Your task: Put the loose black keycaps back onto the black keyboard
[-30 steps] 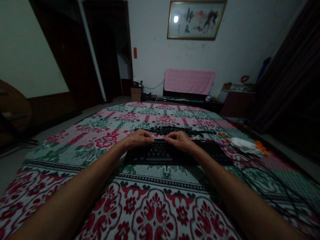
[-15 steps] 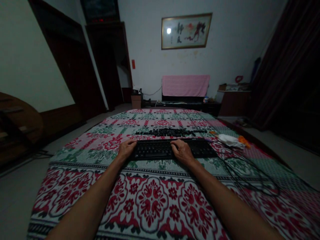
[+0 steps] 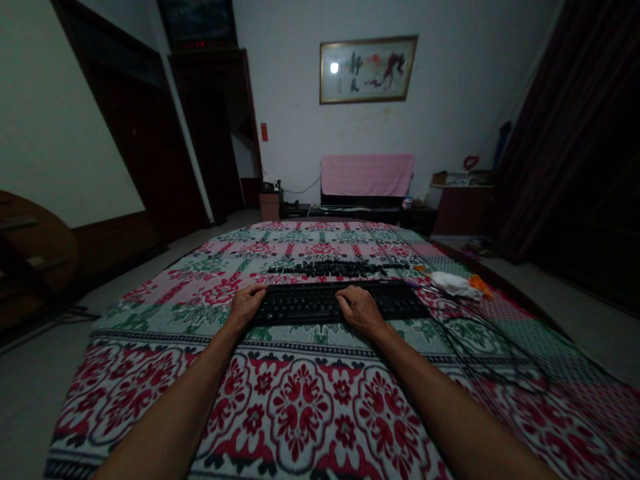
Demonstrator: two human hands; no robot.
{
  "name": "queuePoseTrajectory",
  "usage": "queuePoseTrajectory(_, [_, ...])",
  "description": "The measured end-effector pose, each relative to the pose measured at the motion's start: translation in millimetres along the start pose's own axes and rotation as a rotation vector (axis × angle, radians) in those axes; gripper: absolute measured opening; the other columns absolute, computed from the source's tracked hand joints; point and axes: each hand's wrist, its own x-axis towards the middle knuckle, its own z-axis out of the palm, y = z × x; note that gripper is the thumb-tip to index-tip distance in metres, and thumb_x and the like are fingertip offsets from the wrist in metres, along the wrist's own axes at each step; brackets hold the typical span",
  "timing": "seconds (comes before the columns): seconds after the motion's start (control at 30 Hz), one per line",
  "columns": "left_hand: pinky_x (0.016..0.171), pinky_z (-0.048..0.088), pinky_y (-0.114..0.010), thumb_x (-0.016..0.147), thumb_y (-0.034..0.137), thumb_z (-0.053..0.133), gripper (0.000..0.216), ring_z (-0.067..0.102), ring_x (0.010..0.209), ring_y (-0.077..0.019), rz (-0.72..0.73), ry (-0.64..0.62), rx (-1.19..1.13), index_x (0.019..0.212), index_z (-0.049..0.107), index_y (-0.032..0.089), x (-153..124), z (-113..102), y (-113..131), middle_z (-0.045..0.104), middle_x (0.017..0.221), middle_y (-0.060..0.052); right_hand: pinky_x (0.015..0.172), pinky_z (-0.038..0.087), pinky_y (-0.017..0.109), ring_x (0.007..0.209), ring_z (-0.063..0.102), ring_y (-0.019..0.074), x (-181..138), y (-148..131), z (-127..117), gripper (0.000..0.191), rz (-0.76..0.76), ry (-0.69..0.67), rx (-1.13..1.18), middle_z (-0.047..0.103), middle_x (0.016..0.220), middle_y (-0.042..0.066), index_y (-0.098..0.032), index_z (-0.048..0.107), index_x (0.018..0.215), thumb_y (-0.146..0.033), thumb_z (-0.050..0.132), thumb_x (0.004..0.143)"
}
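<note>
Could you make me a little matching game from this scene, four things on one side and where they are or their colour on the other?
Things:
1. left hand
2. right hand
3. black pieces
4. towel

Place or colour:
A. strewn just beyond the keyboard
B. pink
C. at the keyboard's left end
D. over the keyboard's middle part

Pairs: 1-C, 2-D, 3-A, 4-B

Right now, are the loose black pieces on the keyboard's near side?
No, the loose black pieces lie beyond the keyboard, on its far side.
</note>
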Motion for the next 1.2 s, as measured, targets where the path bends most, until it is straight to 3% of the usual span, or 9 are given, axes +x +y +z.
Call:
queuePoseTrajectory(0.23, [0.076,0.041,-0.021,0.067,0.033,0.047,0.029,0.057,0.085,-0.0165,0.074,0.015,0.100,0.085,0.064,0.017,-3.1,3.9,10.7,0.065,0.091,-0.004,0.074,0.030,0.024,0.079,0.047,0.0144,-0.7,-1.6,2.5,0.024,-0.001,0.032,-0.004,0.056,0.081,0.006,-0.018,0.060,0.085,-0.026,0.037,0.083])
queuePoseTrajectory(0.47, [0.065,0.040,-0.025,0.070,0.039,0.041,0.032,0.058,0.078,-0.0194,0.074,-0.146,0.505,0.083,0.065,0.022,18.3,1.8,35.6,0.066,0.081,-0.003,0.074,0.030,0.025,0.081,0.047,0.0139,-2.0,-0.7,3.5,0.024,0.015,0.025,-0.012,0.056,0.083,0.005,-0.018,0.060,0.085,-0.027,0.038,0.083])
queuePoseTrajectory(0.67, [0.065,0.040,-0.026,0.070,0.039,0.039,0.035,0.057,0.084,-0.0225,0.082,-0.184,0.691,0.089,0.064,0.024,30.3,12.0,55.1,0.065,0.090,-0.006,0.073,0.029,0.026,0.081,0.046,0.0139,-2.0,-2.3,2.8,0.023,0.035,0.021,-0.034,0.055,0.083,0.005,-0.019,0.060,0.085,-0.028,0.039,0.083])
queuePoseTrajectory(0.9, [0.063,0.041,-0.029,0.072,0.038,0.035,0.036,0.056,0.082,-0.0238,0.186,-0.203,0.798,0.085,0.065,0.023,20.6,16.0,59.1,0.062,0.088,-0.008,0.072,0.030,0.026,0.079,0.045,0.0140,-2.4,-2.1,4.1,0.022,0.040,0.037,-0.040,0.054,0.081,0.004,-0.019,0.060,0.084,-0.028,0.040,0.083])
queuePoseTrajectory(1.2, [0.064,0.042,-0.033,0.075,0.036,0.030,0.039,0.054,0.085,-0.0277,0.194,-0.225,0.893,0.088,0.063,0.020,24.2,21.4,57.3,0.058,0.092,-0.013,0.073,0.031,0.025,0.077,0.045,0.0138,-2.2,-2.7,3.9,0.021,0.036,0.033,-0.038,0.053,0.080,0.004,-0.018,0.060,0.083,-0.026,0.041,0.082])
